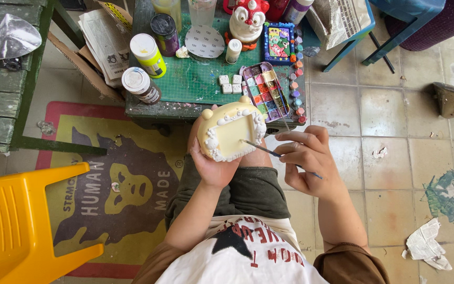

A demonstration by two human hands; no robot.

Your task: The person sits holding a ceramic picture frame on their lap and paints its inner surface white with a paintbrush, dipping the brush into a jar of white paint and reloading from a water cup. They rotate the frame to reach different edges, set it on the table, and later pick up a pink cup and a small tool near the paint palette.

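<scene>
My left hand point(212, 164) holds a pale yellow plaster frame point(230, 130) from below; the frame has small round ears and white bumpy trim around a square hollow. My right hand point(307, 158) grips a thin paintbrush point(269, 151), its tip touching the frame's inner right edge. Just beyond the frame lies an open paint palette point(265, 92) with several coloured wells on a green cutting mat point(195, 79).
On the low green table point(153, 108) stand paint jars point(141, 84), a yellow-green bottle point(148, 54), a painted figurine point(247, 21) and a small painted tile point(278, 43). A yellow plastic stool point(17, 226) is at lower left, a printed rug point(116, 189) under my knees.
</scene>
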